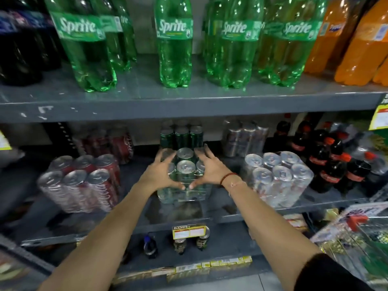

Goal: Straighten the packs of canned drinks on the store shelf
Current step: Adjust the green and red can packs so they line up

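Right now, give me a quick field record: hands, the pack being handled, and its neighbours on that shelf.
left hand: on left side of shrink-wrapped green can pack
right hand: on its right side
thumbs: nearly meeting at pack front
left neighbour: wrapped red can pack, skewed
right neighbour: wrapped silver can pack, skewed
shelf above: green plastic Sprite bottles

left hand [160, 175], right hand [210, 169], clasping green can pack [184, 164]
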